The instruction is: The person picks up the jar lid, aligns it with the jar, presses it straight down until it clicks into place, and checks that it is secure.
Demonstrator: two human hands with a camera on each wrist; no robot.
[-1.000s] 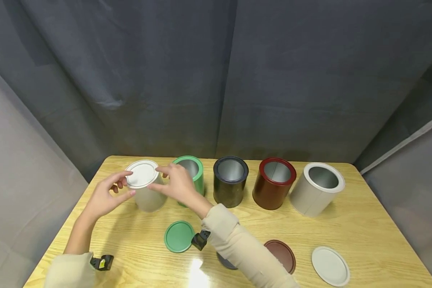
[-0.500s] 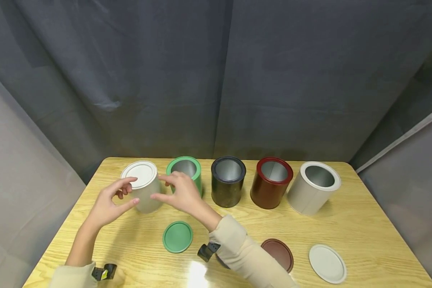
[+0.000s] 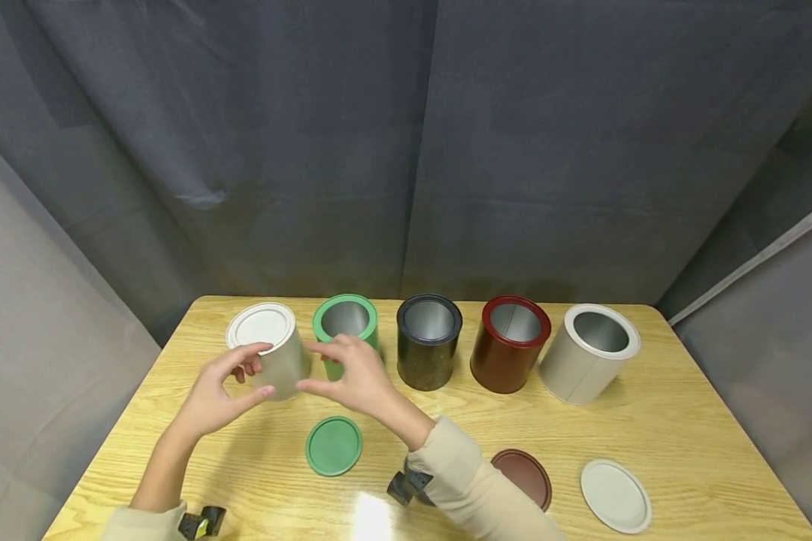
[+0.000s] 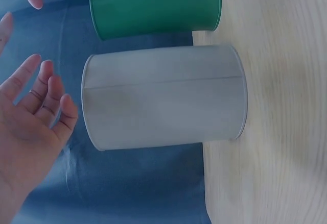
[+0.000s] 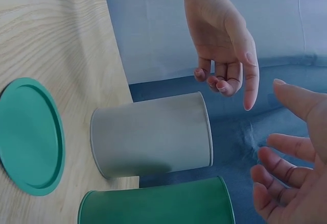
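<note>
A white can (image 3: 283, 367) with a white lid (image 3: 262, 327) on its top stands at the left end of a row. My left hand (image 3: 218, 392) hovers at the can's near left side, fingers relaxed and holding nothing. Between that can and the green can (image 3: 334, 370) hangs my right hand (image 3: 357, 376), thumb and fingers parted with nothing between them. In the left wrist view the left hand (image 4: 31, 124) is apart from the white can's (image 4: 163, 99) top edge. Both hands (image 5: 225, 45) stay clear of the can in the right wrist view.
Open black (image 3: 429, 357), red (image 3: 507, 361) and second white (image 3: 578, 368) cans continue the row. Green (image 3: 334, 445), dark red (image 3: 524, 479) and white (image 3: 616, 496) lids lie on the wooden table (image 3: 277, 488). My right sleeve hides most of a dark lid.
Both hands have let go of the white lid, which stays on the can, and have drawn back toward me, lower and slightly right. The view has shifted slightly.
</note>
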